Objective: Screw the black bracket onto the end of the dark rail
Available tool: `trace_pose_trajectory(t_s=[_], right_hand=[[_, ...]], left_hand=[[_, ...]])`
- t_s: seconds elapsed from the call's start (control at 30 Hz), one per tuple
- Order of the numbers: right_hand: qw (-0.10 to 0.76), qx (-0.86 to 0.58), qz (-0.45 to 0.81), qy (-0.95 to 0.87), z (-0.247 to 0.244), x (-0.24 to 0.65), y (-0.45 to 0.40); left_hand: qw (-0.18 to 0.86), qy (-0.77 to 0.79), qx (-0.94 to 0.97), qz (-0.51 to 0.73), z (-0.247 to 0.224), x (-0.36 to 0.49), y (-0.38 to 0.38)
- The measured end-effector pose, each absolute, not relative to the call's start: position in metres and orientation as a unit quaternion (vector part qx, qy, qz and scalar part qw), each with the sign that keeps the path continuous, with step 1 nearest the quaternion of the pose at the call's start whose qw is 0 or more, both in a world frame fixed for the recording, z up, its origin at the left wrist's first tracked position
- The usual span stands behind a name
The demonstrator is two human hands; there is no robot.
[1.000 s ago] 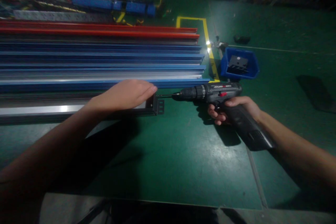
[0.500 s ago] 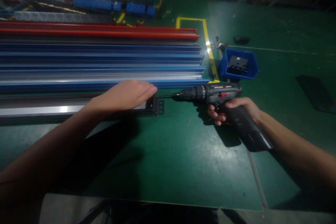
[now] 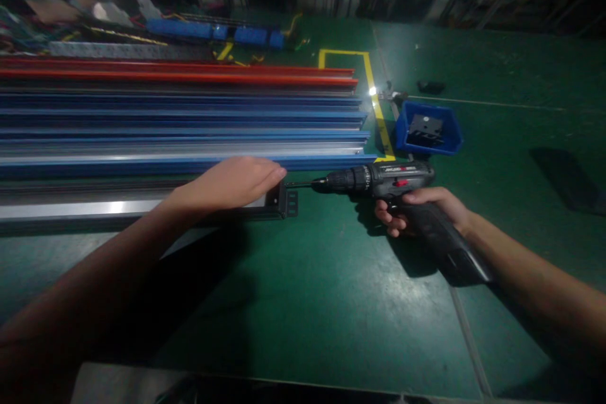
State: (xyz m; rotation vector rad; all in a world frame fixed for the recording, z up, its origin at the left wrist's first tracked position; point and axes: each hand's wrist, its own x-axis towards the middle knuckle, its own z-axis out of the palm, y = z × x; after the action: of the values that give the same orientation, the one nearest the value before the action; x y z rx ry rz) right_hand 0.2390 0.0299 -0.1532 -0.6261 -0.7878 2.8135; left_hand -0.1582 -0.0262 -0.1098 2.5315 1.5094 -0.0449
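A black power drill (image 3: 402,182) is held in my right hand (image 3: 426,208), its fingers wrapped round the grip. Its long bit points left and meets the end of a dark metal profile (image 3: 118,207) with a silvery inner face. A small black slotted bracket (image 3: 292,203) sticks out from that end. My left hand (image 3: 237,183) lies over the profile near its end, fingers pressed together; what they grip underneath is hidden.
Blue profiles (image 3: 189,118) and red profiles (image 3: 189,73) lie beyond, side by side. A blue bin (image 3: 449,139) with dark metal parts stands at the right. Blue blocks and wires (image 3: 180,28) lie at the back left, near a person's blurred hand (image 3: 54,11).
The whole view has shifted, so the profiles and bin appear slightly lower. My hands and the drill keep nearly the same places relative to the profile end.
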Motion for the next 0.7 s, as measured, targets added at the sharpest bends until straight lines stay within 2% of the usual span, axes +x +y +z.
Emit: trace_pose_trajectory(t_s=[0.7], right_hand=[[0.088, -0.163, 0.944, -0.274, -0.1584, 0.2393, 0.0274]], left_hand=[[0.123, 0.525, 0.842, -0.024, -0.1104, -0.1575, -0.0256]])
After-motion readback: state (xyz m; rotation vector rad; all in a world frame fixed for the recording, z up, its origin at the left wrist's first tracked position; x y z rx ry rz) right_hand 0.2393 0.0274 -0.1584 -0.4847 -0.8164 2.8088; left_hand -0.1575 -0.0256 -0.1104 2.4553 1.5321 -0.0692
